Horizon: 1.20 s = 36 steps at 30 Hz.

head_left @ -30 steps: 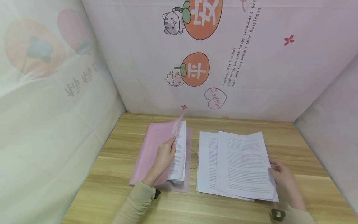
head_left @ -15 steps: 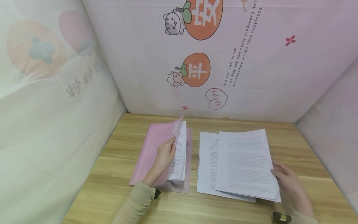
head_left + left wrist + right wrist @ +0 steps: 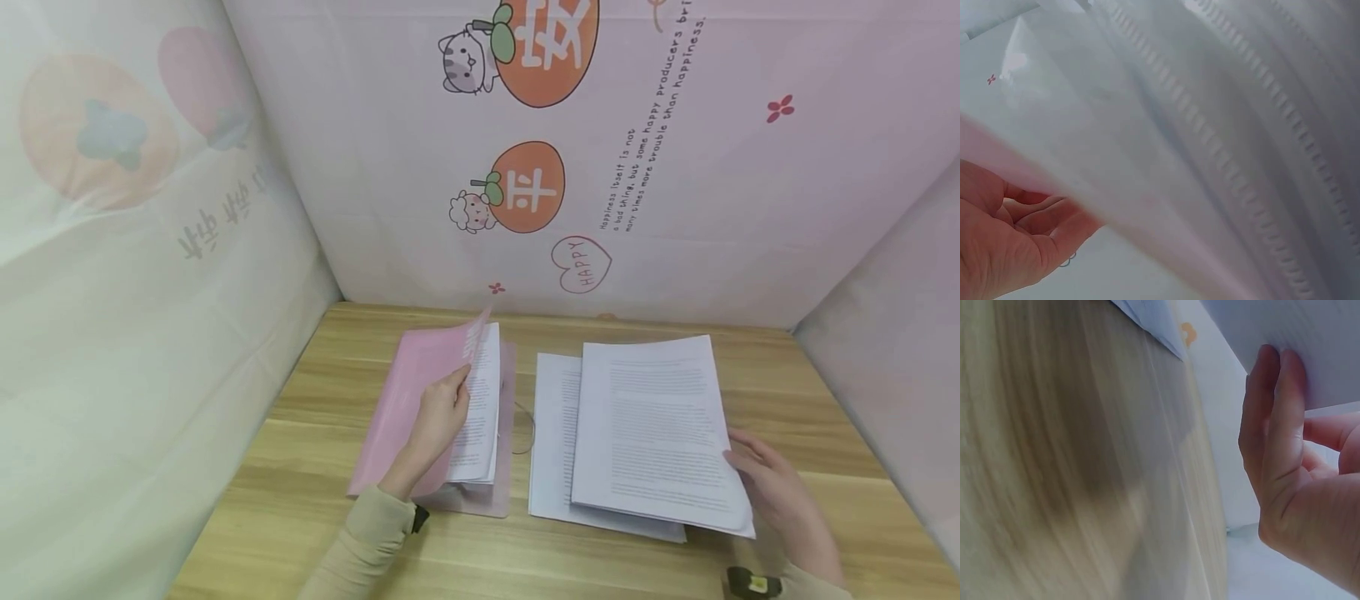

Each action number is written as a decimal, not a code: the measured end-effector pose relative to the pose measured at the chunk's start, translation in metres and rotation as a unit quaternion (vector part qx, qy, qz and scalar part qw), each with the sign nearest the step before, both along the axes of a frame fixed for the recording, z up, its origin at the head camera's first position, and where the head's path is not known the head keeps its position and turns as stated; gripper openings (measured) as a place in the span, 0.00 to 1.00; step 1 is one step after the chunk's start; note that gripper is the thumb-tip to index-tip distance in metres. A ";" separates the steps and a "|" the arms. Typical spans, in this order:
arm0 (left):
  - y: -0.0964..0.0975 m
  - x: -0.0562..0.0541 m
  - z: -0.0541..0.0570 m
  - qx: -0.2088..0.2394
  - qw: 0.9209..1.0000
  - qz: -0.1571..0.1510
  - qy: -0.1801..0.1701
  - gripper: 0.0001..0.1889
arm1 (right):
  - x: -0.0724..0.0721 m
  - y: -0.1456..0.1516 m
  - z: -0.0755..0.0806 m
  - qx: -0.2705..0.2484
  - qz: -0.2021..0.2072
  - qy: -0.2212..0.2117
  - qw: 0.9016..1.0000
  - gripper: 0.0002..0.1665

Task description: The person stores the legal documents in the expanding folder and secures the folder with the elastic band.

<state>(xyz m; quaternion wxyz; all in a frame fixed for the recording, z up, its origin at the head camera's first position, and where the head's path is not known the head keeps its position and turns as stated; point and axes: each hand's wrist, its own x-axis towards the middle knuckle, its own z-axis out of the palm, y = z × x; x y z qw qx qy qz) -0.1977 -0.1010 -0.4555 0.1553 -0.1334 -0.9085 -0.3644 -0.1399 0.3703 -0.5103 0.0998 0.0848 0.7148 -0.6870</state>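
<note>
My left hand (image 3: 438, 417) pinches the free edge of a pink folder's cover (image 3: 408, 383) and keeps it lifted. Beneath that cover, printed sheets (image 3: 480, 433) show inside the folder. In the left wrist view the hand (image 3: 1022, 231) grips the pink edge (image 3: 997, 153), beside blurred translucent material. On the right, my right hand (image 3: 776, 487) holds a small stack of printed paper (image 3: 660, 425) by its right edge, tilted above the table. The right wrist view shows the fingers (image 3: 1285, 419) under the paper (image 3: 1316, 344) with the thumb on the other side.
More printed sheets (image 3: 551, 450) lie on the wooden table (image 3: 292, 475), partly under the held stack. A thin loop of cord (image 3: 531, 429) sits between folder and sheets. Printed fabric walls (image 3: 375, 167) enclose the table at the back and both sides.
The right hand has shifted slightly right and lifted the paper stack higher off the sheets below, its top edge moving away. The left hand and folder cover stay nearly still.
</note>
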 end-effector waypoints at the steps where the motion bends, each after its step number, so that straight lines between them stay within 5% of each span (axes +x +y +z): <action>1: 0.000 0.000 0.000 0.000 1.000 0.002 0.002 0.19 | 0.000 -0.001 0.000 -0.006 0.000 0.002 1.000 0.19; 14: -0.003 -0.001 0.002 0.006 1.000 0.001 -0.009 0.19 | -0.008 -0.020 -0.003 -0.051 0.012 0.010 0.999 0.21; 36: -0.003 -0.001 0.005 0.011 1.000 0.007 -0.014 0.19 | -0.029 -0.067 0.005 0.003 0.027 -0.005 1.000 0.21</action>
